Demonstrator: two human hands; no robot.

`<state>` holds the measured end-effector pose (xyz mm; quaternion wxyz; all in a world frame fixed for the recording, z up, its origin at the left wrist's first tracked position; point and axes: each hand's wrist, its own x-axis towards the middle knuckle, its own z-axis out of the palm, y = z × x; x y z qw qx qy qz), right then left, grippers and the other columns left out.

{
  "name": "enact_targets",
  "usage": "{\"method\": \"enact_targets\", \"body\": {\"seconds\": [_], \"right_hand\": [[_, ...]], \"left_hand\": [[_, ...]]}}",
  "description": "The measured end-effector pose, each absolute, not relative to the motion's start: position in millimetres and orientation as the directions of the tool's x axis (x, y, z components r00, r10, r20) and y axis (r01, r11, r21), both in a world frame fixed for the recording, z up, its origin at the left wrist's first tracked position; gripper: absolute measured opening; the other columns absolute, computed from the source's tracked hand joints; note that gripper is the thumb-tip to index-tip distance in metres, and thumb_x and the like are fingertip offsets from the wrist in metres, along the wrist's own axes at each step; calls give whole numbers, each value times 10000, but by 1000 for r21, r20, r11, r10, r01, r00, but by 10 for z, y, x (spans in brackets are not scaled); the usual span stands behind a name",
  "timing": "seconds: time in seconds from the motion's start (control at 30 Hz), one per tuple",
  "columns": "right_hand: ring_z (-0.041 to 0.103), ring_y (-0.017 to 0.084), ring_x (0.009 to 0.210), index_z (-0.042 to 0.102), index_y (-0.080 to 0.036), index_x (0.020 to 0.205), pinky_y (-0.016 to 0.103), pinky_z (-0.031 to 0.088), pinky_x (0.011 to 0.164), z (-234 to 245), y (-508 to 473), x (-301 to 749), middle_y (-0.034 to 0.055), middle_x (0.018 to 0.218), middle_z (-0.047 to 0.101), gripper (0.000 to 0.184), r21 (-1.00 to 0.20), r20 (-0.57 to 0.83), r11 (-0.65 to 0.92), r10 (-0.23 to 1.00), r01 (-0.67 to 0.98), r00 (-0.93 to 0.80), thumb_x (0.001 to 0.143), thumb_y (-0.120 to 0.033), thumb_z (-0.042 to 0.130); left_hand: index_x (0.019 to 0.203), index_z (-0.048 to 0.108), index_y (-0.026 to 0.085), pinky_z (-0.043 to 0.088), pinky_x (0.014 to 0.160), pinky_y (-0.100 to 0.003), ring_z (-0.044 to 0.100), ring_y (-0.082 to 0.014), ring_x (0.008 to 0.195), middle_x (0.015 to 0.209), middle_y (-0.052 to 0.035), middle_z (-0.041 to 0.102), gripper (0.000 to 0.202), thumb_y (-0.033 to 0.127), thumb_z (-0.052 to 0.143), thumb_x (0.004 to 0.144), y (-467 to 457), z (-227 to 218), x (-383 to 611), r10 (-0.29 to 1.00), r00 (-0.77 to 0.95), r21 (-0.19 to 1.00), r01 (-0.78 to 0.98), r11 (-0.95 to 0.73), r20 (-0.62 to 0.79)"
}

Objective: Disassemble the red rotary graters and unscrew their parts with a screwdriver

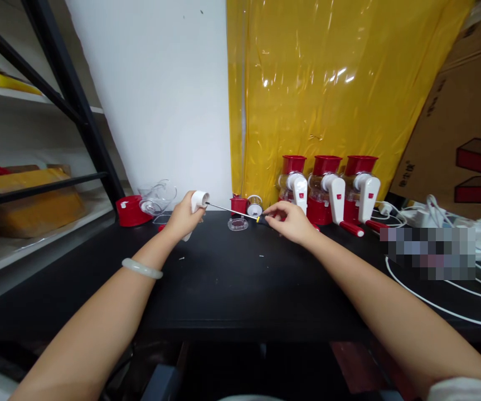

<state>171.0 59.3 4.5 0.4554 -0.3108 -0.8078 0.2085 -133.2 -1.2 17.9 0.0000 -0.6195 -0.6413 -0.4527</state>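
My left hand [185, 217] is wrapped round a white crank handle [199, 199], whose round hollow end faces right. In my right hand [288, 221] is a screwdriver [234, 212] with a black and yellow grip. Its long shaft points left, and the tip reaches the opening of the white part. Beyond the shaft stand a small red part [238, 205] and a metal grater drum [254, 206]. A clear plastic piece [238, 224] lies just below the shaft. Two small screws [181, 258] lie apart on the black table.
Three assembled red and white rotary graters [326, 189] stand at the back right. At the left are a red base [134, 211] and a clear housing [159, 197]. White cables [432, 214] spread over the right side. A black-framed shelf [79, 111] borders the left.
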Motion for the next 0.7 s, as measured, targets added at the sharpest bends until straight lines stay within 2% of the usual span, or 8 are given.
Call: {"method": "enact_targets", "body": {"seconds": [0.13, 0.23, 0.33, 0.47, 0.53, 0.6, 0.7], "right_hand": [[607, 171, 692, 651, -184, 806, 302, 506, 588, 49, 682, 1705, 49, 805, 674, 240, -815, 557, 577, 805, 51, -204, 755, -417, 621], [624, 191, 754, 596, -200, 731, 289, 503, 571, 63, 727, 1690, 50, 816, 665, 242, -851, 514, 499, 855, -167, -69, 719, -441, 619], [630, 202, 690, 550, -211, 692, 291, 482, 496, 80, 727, 1675, 58, 752, 647, 332, -870, 450, 424, 892, -252, -50, 746, -537, 585], [601, 190, 494, 541, -212, 714, 307, 470, 440, 87, 702, 1710, 43, 552, 580, 596, -926, 369, 344, 913, -158, -174, 819, -772, 365], [539, 165, 400, 562, -204, 726, 285, 419, 399, 79, 696, 1749, 23, 487, 546, 645, -926, 377, 373, 906, -56, -195, 810, -808, 351], [475, 144, 361, 572, -202, 708, 268, 366, 389, 64, 697, 1785, -6, 438, 501, 587, -880, 448, 468, 875, 81, -184, 817, -761, 432], [478, 137, 454, 564, -199, 656, 270, 384, 484, 41, 706, 1808, -22, 469, 475, 463, -741, 602, 623, 782, 251, -163, 858, -610, 494]], "left_hand": [[1047, 550, 192, 510, 556, -265, 636, -147, 509, 700, 22, 635, 282, 288, 586, 785, 9, 179, -1327, 807, -252, 646, 738, -197, 534], [1086, 533, 192, 515, 504, -264, 615, -144, 489, 694, 28, 622, 349, 290, 607, 759, 49, 142, -1307, 827, -256, 715, 661, -228, 501], [1127, 497, 191, 519, 469, -271, 594, -139, 472, 705, 28, 620, 424, 269, 620, 728, 69, 124, -1273, 839, -282, 790, 560, -249, 465], [1123, 496, 190, 509, 446, -264, 575, -128, 442, 693, 35, 599, 423, 230, 602, 715, 37, 166, -1223, 853, -312, 837, 498, -229, 419], [1099, 499, 188, 504, 434, -265, 575, -130, 430, 682, 37, 586, 392, 217, 585, 718, 17, 194, -1207, 861, -323, 855, 473, -212, 393], [1074, 496, 188, 502, 425, -266, 575, -134, 425, 675, 39, 576, 365, 207, 571, 717, 2, 213, -1201, 867, -331, 869, 453, -200, 373], [1067, 487, 189, 501, 417, -268, 576, -139, 423, 672, 41, 567, 357, 207, 563, 719, -15, 228, -1206, 873, -326, 874, 444, -197, 363]]}}
